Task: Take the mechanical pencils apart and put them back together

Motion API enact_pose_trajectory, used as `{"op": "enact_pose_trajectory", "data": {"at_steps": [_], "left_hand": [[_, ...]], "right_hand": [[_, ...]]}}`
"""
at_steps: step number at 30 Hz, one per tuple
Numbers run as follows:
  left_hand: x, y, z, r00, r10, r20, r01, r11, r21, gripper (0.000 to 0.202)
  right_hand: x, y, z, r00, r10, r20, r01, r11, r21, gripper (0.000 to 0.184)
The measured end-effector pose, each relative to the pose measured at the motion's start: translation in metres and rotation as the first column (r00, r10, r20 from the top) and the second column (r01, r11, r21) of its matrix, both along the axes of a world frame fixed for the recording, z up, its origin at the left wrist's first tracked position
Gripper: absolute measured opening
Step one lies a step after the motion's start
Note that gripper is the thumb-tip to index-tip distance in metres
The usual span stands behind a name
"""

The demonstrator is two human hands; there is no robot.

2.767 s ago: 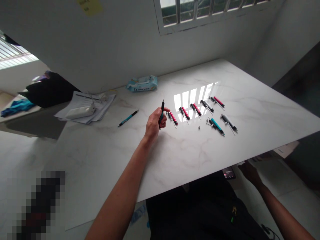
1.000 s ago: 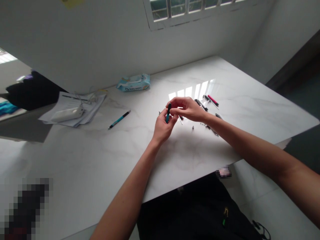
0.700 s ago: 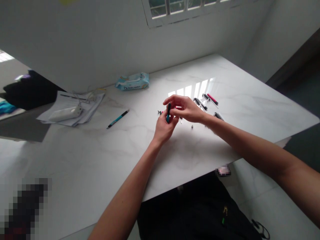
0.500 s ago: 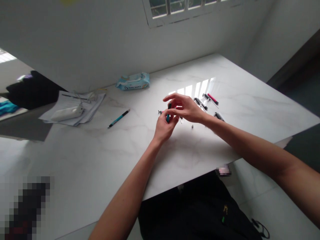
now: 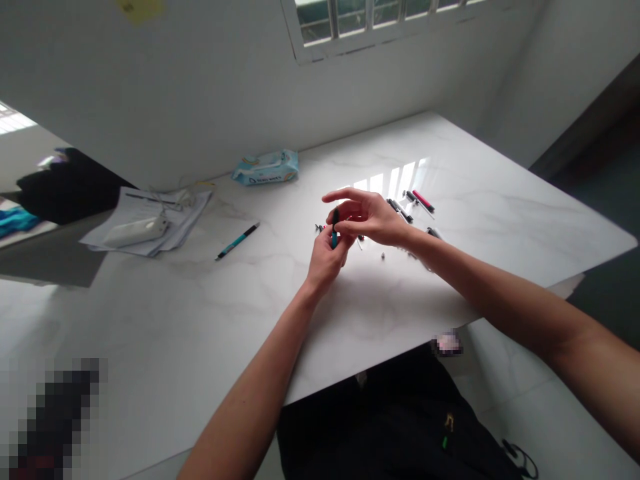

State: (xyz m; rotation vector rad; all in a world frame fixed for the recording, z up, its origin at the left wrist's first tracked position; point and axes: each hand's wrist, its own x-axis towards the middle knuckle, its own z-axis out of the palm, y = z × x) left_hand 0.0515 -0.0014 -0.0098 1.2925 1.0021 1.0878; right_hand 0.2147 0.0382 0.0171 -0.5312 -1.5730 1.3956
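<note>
Above the middle of the table, my left hand (image 5: 326, 259) is closed around the teal lower part of a teal and black pen (image 5: 335, 230). The pen stands nearly upright, its black part rising above my left fingers. My right hand (image 5: 373, 217) comes in from the right, its thumb and fingers pinching the pen's black part, with the index finger stretched out above. Pen parts, black and red, lie behind and to the right of my hands, some hidden by them. A small metallic piece (image 5: 383, 256) rests in front of my right hand.
Another teal and black pen (image 5: 237, 241) lies left of my hands. Against the wall sits a blue wipes pack (image 5: 267, 168). Papers (image 5: 115, 237) with a white device (image 5: 137, 231) are at the left. A red pen barrel (image 5: 423, 201) and black pen parts (image 5: 400, 210) lie right.
My right fingers have shifted slightly at the pen's black part, and more of that part shows now. The camera view has tilted up a little.
</note>
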Motion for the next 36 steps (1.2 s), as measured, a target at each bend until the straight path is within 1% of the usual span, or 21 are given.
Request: {"op": "enact_pose_trajectory", "data": {"at_steps": [3,5,8,10,12,14,15,17,18,20,23,26,29,31,34,36], "left_hand": [[-0.002,-0.002,0.006,0.995,-0.08,0.051,0.082,0.996,-0.04,0.054],[-0.005,-0.003,0.009,0.988,-0.132,0.081,0.139,0.987,-0.079,0.055],[-0.009,-0.003,0.011,0.978,-0.178,0.106,0.191,0.974,-0.123,0.054],[-0.009,-0.002,0.009,0.982,-0.168,0.09,0.178,0.976,-0.122,0.051],[-0.008,-0.001,0.005,0.99,-0.13,0.054,0.135,0.984,-0.113,0.051],[-0.005,-0.001,0.002,0.996,-0.088,0.023,0.09,0.99,-0.11,0.053],[-0.003,-0.001,0.0,0.997,-0.072,0.016,0.074,0.991,-0.111,0.055],[-0.001,-0.001,0.0,0.998,-0.058,0.017,0.059,0.992,-0.115,0.057],[0.0,-0.002,0.001,0.998,-0.06,0.022,0.062,0.991,-0.115,0.057],[0.001,-0.003,0.004,0.997,-0.074,0.038,0.078,0.991,-0.109,0.056],[-0.001,-0.004,0.009,0.994,-0.094,0.059,0.1,0.99,-0.099,0.055],[-0.003,-0.003,0.012,0.994,-0.103,0.043,0.107,0.989,-0.097,0.055],[-0.003,-0.002,0.011,0.995,-0.1,0.014,0.101,0.99,-0.098,0.054],[-0.002,-0.001,0.008,0.997,-0.082,-0.007,0.081,0.992,-0.094,0.05],[0.001,-0.001,0.003,0.997,-0.064,-0.03,0.062,0.995,-0.084,0.046],[0.002,-0.001,0.001,0.998,-0.065,-0.024,0.063,0.994,-0.087,0.047]], "right_hand": [[-0.001,-0.002,0.002,0.998,0.03,-0.058,-0.034,0.997,-0.071,0.063],[-0.001,-0.002,0.002,0.993,0.071,-0.089,-0.081,0.99,-0.117,0.067],[-0.001,0.0,-0.001,0.985,0.139,-0.1,-0.152,0.979,-0.139,0.07],[-0.001,0.002,-0.003,0.99,0.128,-0.06,-0.133,0.986,-0.101,0.072],[-0.001,0.004,-0.004,0.999,0.045,-0.006,-0.045,0.998,-0.037,0.073],[-0.002,0.005,-0.005,0.999,-0.03,0.029,0.03,1.0,0.002,0.067],[-0.002,0.005,-0.005,0.999,-0.04,0.033,0.04,0.999,0.0,0.062],[-0.003,0.005,-0.004,1.0,-0.01,0.015,0.011,0.999,-0.03,0.054],[-0.003,0.004,-0.003,1.0,0.01,-0.003,-0.011,0.999,-0.048,0.053],[-0.002,0.003,-0.001,0.998,0.034,-0.049,-0.038,0.996,-0.082,0.056],[-0.001,0.002,0.002,0.991,0.036,-0.13,-0.053,0.99,-0.13,0.065],[0.001,0.001,0.002,0.986,0.07,-0.152,-0.094,0.983,-0.158,0.071],[0.004,0.003,0.002,0.991,0.098,-0.095,-0.109,0.986,-0.123,0.073],[0.004,0.005,0.0,0.998,0.048,-0.044,-0.051,0.996,-0.075,0.072],[0.001,0.008,-0.003,0.999,-0.047,0.024,0.047,0.999,0.002,0.058],[0.0,0.008,-0.004,0.998,-0.05,0.046,0.049,0.998,0.024,0.049]]}}
